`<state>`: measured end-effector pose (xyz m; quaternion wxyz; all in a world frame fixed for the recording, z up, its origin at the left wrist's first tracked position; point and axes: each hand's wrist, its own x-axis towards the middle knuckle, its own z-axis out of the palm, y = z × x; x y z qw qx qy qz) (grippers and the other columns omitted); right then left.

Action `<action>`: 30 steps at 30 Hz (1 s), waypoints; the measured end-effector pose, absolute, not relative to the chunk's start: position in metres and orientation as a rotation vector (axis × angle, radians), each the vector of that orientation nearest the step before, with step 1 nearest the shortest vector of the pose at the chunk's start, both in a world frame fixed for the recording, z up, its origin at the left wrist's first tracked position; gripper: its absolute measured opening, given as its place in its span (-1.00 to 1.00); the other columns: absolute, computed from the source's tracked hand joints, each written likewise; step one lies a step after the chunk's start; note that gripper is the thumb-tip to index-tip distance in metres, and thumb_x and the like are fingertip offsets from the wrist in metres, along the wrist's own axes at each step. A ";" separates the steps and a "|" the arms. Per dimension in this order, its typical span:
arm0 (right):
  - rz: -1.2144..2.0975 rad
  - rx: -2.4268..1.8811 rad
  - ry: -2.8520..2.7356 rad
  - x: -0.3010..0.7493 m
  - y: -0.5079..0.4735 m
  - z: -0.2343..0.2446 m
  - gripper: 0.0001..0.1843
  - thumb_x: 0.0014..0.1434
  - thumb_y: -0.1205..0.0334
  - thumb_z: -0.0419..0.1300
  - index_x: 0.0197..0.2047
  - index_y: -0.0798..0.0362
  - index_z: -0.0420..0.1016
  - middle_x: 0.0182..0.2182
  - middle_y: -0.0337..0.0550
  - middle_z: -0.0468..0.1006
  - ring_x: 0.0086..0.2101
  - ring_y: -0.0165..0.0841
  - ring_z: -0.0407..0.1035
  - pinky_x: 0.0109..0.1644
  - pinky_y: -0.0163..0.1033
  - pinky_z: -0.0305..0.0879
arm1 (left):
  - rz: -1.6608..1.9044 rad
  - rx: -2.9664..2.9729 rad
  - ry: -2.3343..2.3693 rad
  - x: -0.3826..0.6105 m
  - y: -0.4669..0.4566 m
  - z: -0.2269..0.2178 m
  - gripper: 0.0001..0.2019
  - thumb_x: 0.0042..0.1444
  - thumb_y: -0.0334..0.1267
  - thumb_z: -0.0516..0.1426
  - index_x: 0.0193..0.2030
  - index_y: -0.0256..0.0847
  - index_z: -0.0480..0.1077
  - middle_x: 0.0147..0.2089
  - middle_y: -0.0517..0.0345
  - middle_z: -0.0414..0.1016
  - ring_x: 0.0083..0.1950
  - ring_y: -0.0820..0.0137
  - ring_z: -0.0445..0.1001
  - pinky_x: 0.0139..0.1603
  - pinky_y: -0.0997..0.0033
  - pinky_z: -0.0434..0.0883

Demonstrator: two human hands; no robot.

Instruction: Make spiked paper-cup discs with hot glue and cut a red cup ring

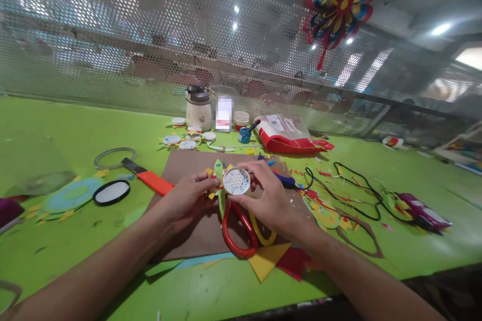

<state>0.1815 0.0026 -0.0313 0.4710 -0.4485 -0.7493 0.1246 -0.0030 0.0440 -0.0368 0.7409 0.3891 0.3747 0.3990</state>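
The shallow round white disc (236, 181) is tilted, its face toward the camera: pale rim, dark crossing lines over the middle, blue specks around them. It sits above the flat brown sheet (188, 241), in the grip of the right hand (270, 194), thumb below and fingers above. The left hand (188, 191) has its grip pinched on small yellow-and-red soft pieces (212, 194) just beside it. Between them stands a narrow green leaf-shaped strip (219, 166) with dark dots near its tip; whether it joins the disc I cannot tell.

Room is tight around the hands: large scissors with red and yellow loop handles (241, 252) lie right below, a flat orange-and-black tool (155, 182) at left, a dark blue corded tool (286, 180) at right. The green counter (211, 296) spreads widest toward the far left; its near edge slants across the lower right, and a perforated metal screen (150, 70) bounds the back.
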 end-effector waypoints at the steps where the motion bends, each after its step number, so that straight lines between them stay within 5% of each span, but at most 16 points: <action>1: 0.305 -1.099 -1.842 0.181 0.003 -0.032 -0.47 0.03 0.38 0.43 0.07 0.05 0.41 -0.04 -0.02 0.47 -0.09 -0.20 0.43 -0.12 -0.09 0.46 | 0.874 0.851 0.821 -0.003 0.044 -0.037 -0.97 0.08 -0.45 0.26 -0.34 -0.28 0.55 -0.31 0.05 0.60 -0.36 0.40 0.51 -0.33 0.44 0.51; 9: 0.292 -1.171 -1.841 0.187 -0.004 -0.023 -0.51 0.12 0.33 0.38 0.10 -0.02 0.41 0.01 -0.06 0.48 0.05 -0.18 0.39 0.16 0.00 0.38 | 0.874 0.830 0.838 -0.002 0.044 -0.035 -0.92 0.11 -0.50 0.21 -0.36 -0.32 0.52 -0.36 0.05 0.59 -0.38 0.38 0.54 -0.35 0.44 0.52; 18: 0.505 -1.161 -1.579 0.200 0.008 -0.037 -0.45 0.06 0.28 0.37 0.13 0.00 0.37 0.06 0.00 0.45 0.00 -0.12 0.43 0.07 0.06 0.45 | 0.884 0.785 0.847 -0.001 0.046 -0.038 -0.88 0.11 -0.52 0.22 -0.42 -0.29 0.49 -0.45 0.18 0.53 -0.45 0.46 0.51 -0.44 0.53 0.50; 30: 0.517 -1.248 -1.673 0.187 -0.007 -0.029 -0.51 0.11 0.29 0.37 0.11 -0.05 0.41 0.05 -0.07 0.51 -0.02 -0.18 0.47 0.09 0.00 0.44 | 0.857 0.794 0.867 0.002 0.042 -0.035 -0.91 0.08 -0.50 0.22 -0.31 -0.32 0.55 -0.29 -0.04 0.65 -0.38 0.36 0.56 -0.30 0.38 0.53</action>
